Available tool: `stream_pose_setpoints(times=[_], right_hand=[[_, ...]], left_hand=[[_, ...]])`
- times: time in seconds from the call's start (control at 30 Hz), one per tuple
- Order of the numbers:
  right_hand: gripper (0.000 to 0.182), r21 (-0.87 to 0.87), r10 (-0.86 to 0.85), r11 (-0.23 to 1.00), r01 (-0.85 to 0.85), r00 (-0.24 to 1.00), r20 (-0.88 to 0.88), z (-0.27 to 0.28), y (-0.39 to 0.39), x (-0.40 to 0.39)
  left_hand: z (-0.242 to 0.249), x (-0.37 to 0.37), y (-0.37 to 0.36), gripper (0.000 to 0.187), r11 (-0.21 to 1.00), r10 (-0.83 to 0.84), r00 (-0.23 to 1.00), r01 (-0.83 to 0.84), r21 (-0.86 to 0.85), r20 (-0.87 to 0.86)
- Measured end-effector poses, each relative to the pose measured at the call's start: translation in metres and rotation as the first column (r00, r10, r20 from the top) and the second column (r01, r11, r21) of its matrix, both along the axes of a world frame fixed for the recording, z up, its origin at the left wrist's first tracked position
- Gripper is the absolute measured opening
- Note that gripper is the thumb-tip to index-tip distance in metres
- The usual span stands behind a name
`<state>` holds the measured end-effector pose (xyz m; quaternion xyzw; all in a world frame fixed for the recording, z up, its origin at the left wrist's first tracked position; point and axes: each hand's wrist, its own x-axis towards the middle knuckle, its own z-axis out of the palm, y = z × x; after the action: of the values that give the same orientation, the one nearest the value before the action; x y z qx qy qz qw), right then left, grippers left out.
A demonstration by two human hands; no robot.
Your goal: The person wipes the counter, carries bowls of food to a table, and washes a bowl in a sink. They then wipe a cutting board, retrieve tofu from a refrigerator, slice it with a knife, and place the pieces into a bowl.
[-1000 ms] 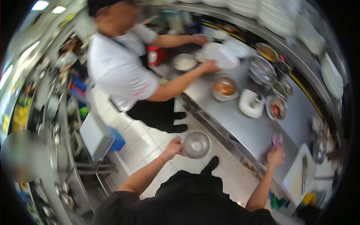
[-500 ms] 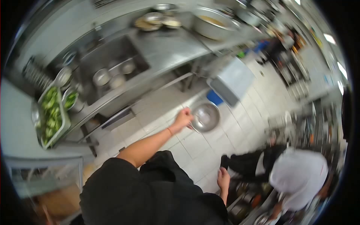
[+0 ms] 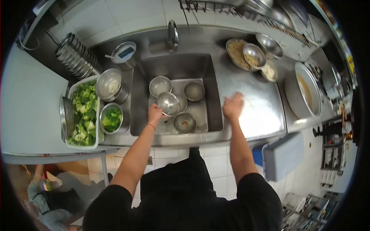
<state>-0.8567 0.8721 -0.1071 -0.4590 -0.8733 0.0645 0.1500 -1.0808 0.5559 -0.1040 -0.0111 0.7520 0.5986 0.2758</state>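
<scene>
My left hand [image 3: 155, 114] grips the rim of a shiny metal bowl [image 3: 168, 103], held over the sink [image 3: 139, 92]. Beneath and around it, several more metal bowls sit in the basin, among them one at the back left [image 3: 160, 85], one on the right [image 3: 194, 92] and one near the front [image 3: 185, 123]. My right hand [image 3: 233, 106] is over the steel counter [image 3: 256, 111], just past the sink's right edge. Motion blurs its fingers, and no object shows in it. The faucet [image 3: 173, 36] rises behind the basin.
Left of the sink stand a white basket of broccoli [image 3: 83, 111], a bowl of greens [image 3: 111, 118] and stacked metal containers [image 3: 77, 56]. To the right are food bowls [image 3: 239, 54] and a large pot [image 3: 304, 90]. A grey bin [image 3: 284, 156] stands below. Another person [image 3: 58, 200] is at lower left.
My view has turned from the floor and aisle to the sink. The bowl in my left hand has moved from over the floor to over the basin. My right hand has come over the counter.
</scene>
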Motion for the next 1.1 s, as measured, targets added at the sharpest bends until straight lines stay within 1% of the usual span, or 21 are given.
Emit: stream_pose_setpoints(times=[0.07, 0.1, 0.2, 0.23, 0.3, 0.37, 0.4, 0.43, 0.5, 0.63, 0.67, 0.73, 0.83, 0.87, 0.9, 0.93, 0.97, 1.0, 1.03, 1.07, 1.1], right_hand=[[0.063, -0.170, 0.462, 0.873, -0.457, 0.887, -0.013, 0.040, -0.006, -0.120], [0.059, -0.520, 0.491, 0.526, -0.673, 0.739, -0.461, 0.033, 0.002, -0.184], [0.059, -0.211, 0.376, 0.821, -0.530, 0.781, -0.499, 0.011, 0.050, -0.369], [0.061, -0.427, 0.140, 0.638, -0.641, 0.642, -0.754, 0.043, 0.046, -0.383], [0.064, -0.584, -0.184, 0.344, -0.735, 0.557, -0.810, 0.070, 0.030, -0.380], [0.069, -0.809, 0.395, 0.343, -0.478, 0.855, -0.338, 0.045, 0.037, -0.332], [0.060, -0.850, 0.565, 0.209, -0.483, 0.769, -0.299, -0.020, 0.054, -0.303], [0.047, -0.564, 0.677, 0.400, -0.722, 0.648, -0.349, -0.048, 0.042, -0.257], [0.030, -0.736, 0.428, 0.469, -0.489, 0.854, -0.295, -0.031, 0.020, -0.192], [0.025, -0.658, 0.314, 0.539, -0.527, 0.850, -0.424, 0.010, -0.010, -0.143], [0.024, -0.666, 0.275, 0.526, -0.529, 0.847, -0.456, 0.014, -0.012, -0.143], [0.022, -0.678, 0.304, 0.510, -0.529, 0.848, -0.433, 0.005, -0.005, -0.149], [0.018, -0.717, 0.341, 0.454, -0.529, 0.847, -0.409, -0.021, 0.000, -0.170], [0.017, -0.822, 0.051, 0.265, -0.504, 0.858, -0.510, -0.010, -0.011, -0.185], [0.016, -0.853, -0.253, 0.052, -0.519, 0.819, -0.514, -0.004, -0.021, -0.204], [0.016, -0.846, -0.254, 0.055, -0.531, 0.812, -0.526, -0.014, -0.028, -0.226], [0.016, -0.842, -0.436, -0.157, -0.516, 0.802, -0.409, -0.029, -0.032, -0.249], [0.016, -0.779, -0.575, -0.363, -0.511, 0.780, -0.244, -0.038, -0.032, -0.264], [0.016, -0.772, -0.573, -0.361, -0.524, 0.777, -0.260, -0.038, -0.029, -0.278], [0.016, -0.750, -0.517, -0.389, -0.536, 0.800, -0.304, -0.037, -0.029, -0.290], [0.017, -0.728, -0.456, -0.421, -0.541, 0.820, -0.346, -0.035, -0.031, -0.297]], left_hand=[[-0.025, -0.010, 0.024, 0.022, 0.996, 0.082, 0.994, -0.085, 0.035, 0.078], [-0.033, -0.014, 0.038, 0.022, 0.986, 0.145, 0.975, -0.156, 0.057, 0.167], [-0.018, -0.020, 0.079, 0.018, 0.971, 0.191, 0.944, -0.221, 0.086, 0.270], [-0.025, -0.024, 0.088, 0.020, 0.954, 0.193, 0.943, -0.246, 0.175, 0.270], [-0.034, -0.039, 0.107, 0.023, 0.908, 0.233, 0.932, -0.311, 0.280, 0.277], [-0.038, -0.044, 0.117, 0.023, 0.892, 0.274, 0.897, -0.371, 0.258, 0.347], [-0.034, -0.058, 0.129, 0.022, 0.884, 0.287, 0.883, -0.393, 0.251, 0.373], [-0.031, -0.056, 0.135, 0.022, 0.869, 0.304, 0.865, -0.423, 0.257, 0.399], [-0.027, -0.075, 0.143, 0.022, 0.974, 0.161, 0.909, -0.209, 0.086, 0.385], [-0.056, -0.084, 0.158, 0.028, 0.999, -0.029, 0.927, 0.013, 0.046, 0.374], [-0.041, -0.079, 0.170, 0.033, 0.969, -0.081, 0.996, 0.087, -0.229, 0.036], [-0.013, -0.075, 0.186, 0.044, 0.714, -0.422, 0.750, -0.072, -0.697, -0.510], [-0.012, -0.093, 0.172, 0.045, 0.727, -0.409, 0.851, 0.085, -0.681, -0.330], [-0.023, -0.088, 0.170, 0.045, 0.724, -0.410, 0.851, 0.086, -0.684, -0.327], [-0.043, -0.082, 0.170, 0.044, 0.771, -0.237, 0.904, -0.048, -0.635, -0.356], [-0.062, -0.078, 0.172, 0.043, 0.794, -0.057, 0.923, -0.189, -0.577, -0.381], [-0.077, -0.066, 0.171, 0.041, 0.839, -0.197, 0.884, -0.072, -0.539, -0.425], [-0.080, -0.058, 0.178, 0.039, 0.966, 0.048, 0.998, -0.055, -0.251, -0.036], [-0.081, -0.057, 0.185, 0.037, 0.983, 0.144, 0.900, -0.176, 0.042, 0.411], [-0.086, -0.055, 0.189, 0.037, 0.983, 0.147, 0.905, -0.180, 0.044, 0.399], [-0.091, -0.053, 0.191, 0.033, 0.865, 0.267, 0.835, -0.428, 0.262, 0.482]])
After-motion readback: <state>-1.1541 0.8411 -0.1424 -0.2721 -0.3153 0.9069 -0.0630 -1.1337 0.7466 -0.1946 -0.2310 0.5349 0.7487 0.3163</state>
